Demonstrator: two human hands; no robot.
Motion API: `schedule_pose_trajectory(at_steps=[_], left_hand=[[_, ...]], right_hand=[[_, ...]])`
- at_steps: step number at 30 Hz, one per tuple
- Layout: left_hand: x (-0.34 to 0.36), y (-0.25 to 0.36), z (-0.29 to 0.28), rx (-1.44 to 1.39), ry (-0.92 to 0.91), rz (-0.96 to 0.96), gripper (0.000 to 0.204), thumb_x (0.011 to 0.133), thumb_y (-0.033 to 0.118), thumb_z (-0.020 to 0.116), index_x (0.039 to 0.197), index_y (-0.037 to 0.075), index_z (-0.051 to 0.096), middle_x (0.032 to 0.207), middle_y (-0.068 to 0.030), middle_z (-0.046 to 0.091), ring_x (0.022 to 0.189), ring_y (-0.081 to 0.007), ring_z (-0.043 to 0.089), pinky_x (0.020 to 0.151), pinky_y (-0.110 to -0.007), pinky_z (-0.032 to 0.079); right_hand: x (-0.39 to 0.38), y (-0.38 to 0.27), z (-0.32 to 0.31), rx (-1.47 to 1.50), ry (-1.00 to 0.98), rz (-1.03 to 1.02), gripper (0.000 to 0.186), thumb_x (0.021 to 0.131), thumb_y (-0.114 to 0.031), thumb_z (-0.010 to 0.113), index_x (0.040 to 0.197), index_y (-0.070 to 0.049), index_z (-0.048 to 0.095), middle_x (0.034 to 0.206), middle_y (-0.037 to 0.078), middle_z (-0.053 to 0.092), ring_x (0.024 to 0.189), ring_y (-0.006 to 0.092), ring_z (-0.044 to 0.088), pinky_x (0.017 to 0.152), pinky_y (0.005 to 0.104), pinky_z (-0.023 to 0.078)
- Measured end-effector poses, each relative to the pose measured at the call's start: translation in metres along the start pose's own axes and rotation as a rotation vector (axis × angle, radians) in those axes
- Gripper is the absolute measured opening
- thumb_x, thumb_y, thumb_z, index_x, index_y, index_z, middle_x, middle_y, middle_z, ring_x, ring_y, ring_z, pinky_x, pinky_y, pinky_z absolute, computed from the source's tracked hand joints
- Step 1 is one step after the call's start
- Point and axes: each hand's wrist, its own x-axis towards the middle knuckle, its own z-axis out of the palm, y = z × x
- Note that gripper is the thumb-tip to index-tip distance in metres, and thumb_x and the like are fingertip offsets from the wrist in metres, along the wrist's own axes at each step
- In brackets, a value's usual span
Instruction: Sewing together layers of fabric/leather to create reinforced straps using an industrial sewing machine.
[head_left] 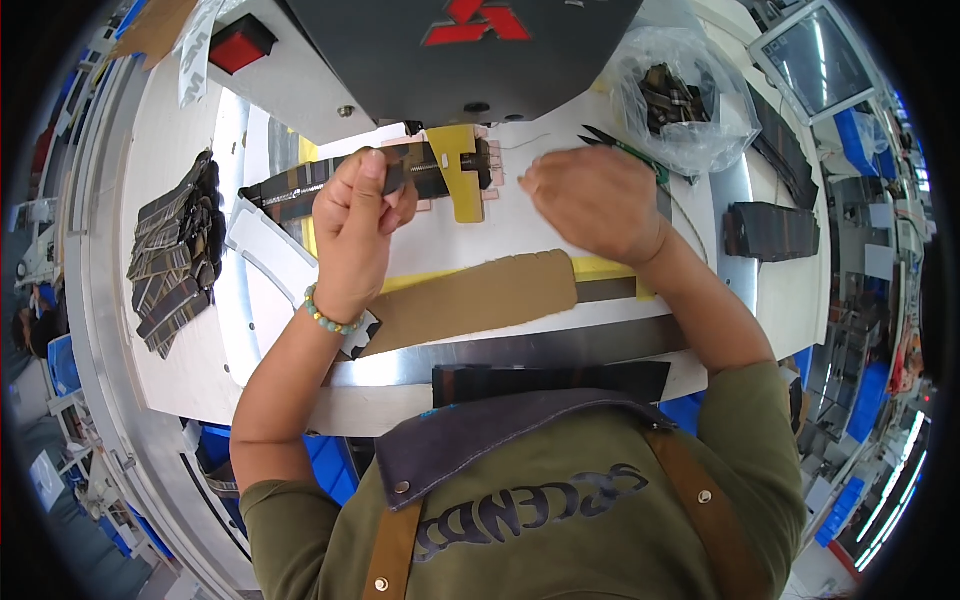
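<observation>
My left hand [358,222] pinches the end of a dark strip [300,185] that lies across the white machine bed toward a yellow clamp plate [458,170] under the dark machine head [450,50]. My right hand [592,200] is curled to the right of the clamp, fingers closed; whether it holds something I cannot tell. Green-handled snips [625,150] lie just behind it. A bead bracelet circles my left wrist.
A stack of dark strips [175,260] sits at the left, another pile [770,230] at the right. A clear bag of small parts [680,100] lies at the back right. A brown cardboard piece [480,295] and a long dark strip [550,380] lie near me.
</observation>
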Motion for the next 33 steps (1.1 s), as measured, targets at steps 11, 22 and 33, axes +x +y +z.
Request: schedule_pose_trajectory(at_steps=[11,22,33], left_hand=[[-0.008,-0.010,0.027,0.812,-0.015,0.087,0.029,0.113,0.016,0.059,0.090,-0.002,0.060,0.077,-0.0136,0.059,0.065,-0.0259,0.055,0.064,-0.037,0.047],[-0.017,-0.021,0.024,0.260,0.042,0.007,0.036,0.120,0.028,0.050,0.092,0.007,0.058,0.075,0.0032,0.052,0.066,-0.0051,0.043,0.062,-0.022,0.036],[-0.006,-0.009,0.028,0.440,0.103,-0.291,0.024,0.113,0.022,0.066,0.100,0.002,0.071,0.083,0.0010,0.068,0.075,-0.0065,0.062,0.072,-0.024,0.052]], right_hand=[[0.011,-0.024,0.009,1.339,-0.402,1.047,0.037,0.117,-0.034,0.055,0.109,-0.001,0.069,0.100,0.004,0.069,0.088,0.0119,0.066,0.075,0.0284,0.055],[-0.010,-0.028,0.022,1.559,-0.161,1.020,0.034,0.118,-0.030,0.054,0.103,-0.003,0.066,0.094,0.002,0.065,0.085,0.0107,0.063,0.077,0.0287,0.055],[-0.001,-0.032,0.024,1.080,-0.186,0.976,0.025,0.114,-0.018,0.058,0.103,0.002,0.066,0.096,0.007,0.069,0.081,0.0129,0.062,0.074,0.0310,0.054]])
